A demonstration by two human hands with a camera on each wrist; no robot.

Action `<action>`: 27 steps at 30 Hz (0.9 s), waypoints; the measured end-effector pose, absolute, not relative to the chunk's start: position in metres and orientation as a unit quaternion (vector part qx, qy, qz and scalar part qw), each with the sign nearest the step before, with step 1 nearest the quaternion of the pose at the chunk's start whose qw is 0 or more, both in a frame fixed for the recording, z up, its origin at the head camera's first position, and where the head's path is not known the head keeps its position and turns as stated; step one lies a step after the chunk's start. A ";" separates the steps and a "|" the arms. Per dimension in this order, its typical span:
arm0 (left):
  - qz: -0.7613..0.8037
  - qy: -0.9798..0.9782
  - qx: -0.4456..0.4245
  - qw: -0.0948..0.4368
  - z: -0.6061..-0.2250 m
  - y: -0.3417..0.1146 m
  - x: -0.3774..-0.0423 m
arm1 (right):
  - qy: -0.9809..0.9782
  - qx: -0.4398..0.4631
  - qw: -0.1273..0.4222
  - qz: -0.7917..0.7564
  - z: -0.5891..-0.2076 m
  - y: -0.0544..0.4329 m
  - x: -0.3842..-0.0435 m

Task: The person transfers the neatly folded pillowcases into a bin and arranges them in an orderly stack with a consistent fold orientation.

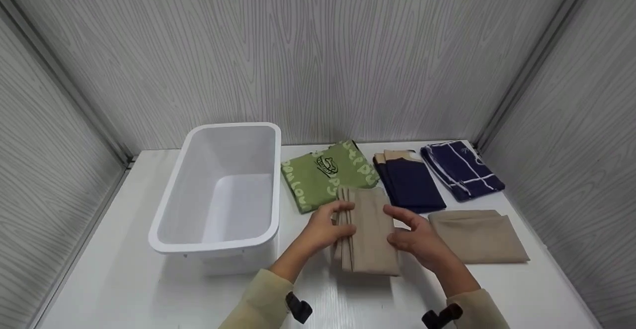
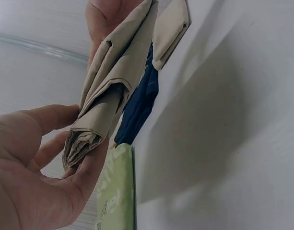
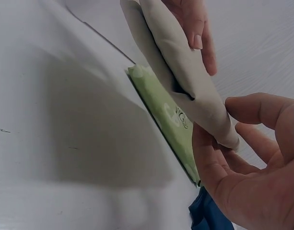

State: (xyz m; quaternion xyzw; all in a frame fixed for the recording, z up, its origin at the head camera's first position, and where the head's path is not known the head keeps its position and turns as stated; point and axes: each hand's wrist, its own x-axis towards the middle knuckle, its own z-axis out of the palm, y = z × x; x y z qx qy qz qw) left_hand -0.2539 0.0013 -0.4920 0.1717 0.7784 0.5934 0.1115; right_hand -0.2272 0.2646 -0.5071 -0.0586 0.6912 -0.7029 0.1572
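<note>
A beige folded cloth (image 1: 370,234) is held up off the white table between both hands, its layers showing along the left edge. My left hand (image 1: 325,227) grips that layered edge, thumb on one face and fingers beneath, as the left wrist view shows with the cloth's rolled end (image 2: 87,141). On the opposite edge, my right hand (image 1: 420,237) pinches the cloth (image 3: 194,86) between thumb and fingers. Just behind lies a green folded cloth (image 1: 318,175) with pale lettering. Right of the right hand is another beige folded cloth (image 1: 479,239), flat on the table.
A deep white plastic bin (image 1: 171,209) stands on the left of the table (image 1: 119,249), with nothing seen inside. A navy and beige folded cloth (image 1: 415,182) and a navy cloth with white lines (image 1: 462,170) lie at the back right. Grey wood-grain panels (image 1: 318,55) enclose the table.
</note>
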 end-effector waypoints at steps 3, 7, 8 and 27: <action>0.593 0.778 0.178 0.106 -0.489 0.000 -0.255 | 0.688 -0.058 0.155 -0.707 -0.504 0.263 -0.228; 0.590 0.780 0.183 0.101 -0.486 -0.001 -0.256 | 0.691 -0.063 0.154 -0.703 -0.500 0.262 -0.229; 0.588 0.782 0.182 0.101 -0.485 -0.002 -0.255 | 0.692 -0.064 0.154 -0.702 -0.499 0.261 -0.229; 0.594 0.780 0.161 0.112 -0.455 -0.007 -0.248 | 0.708 -0.080 0.154 -0.685 -0.473 0.255 -0.231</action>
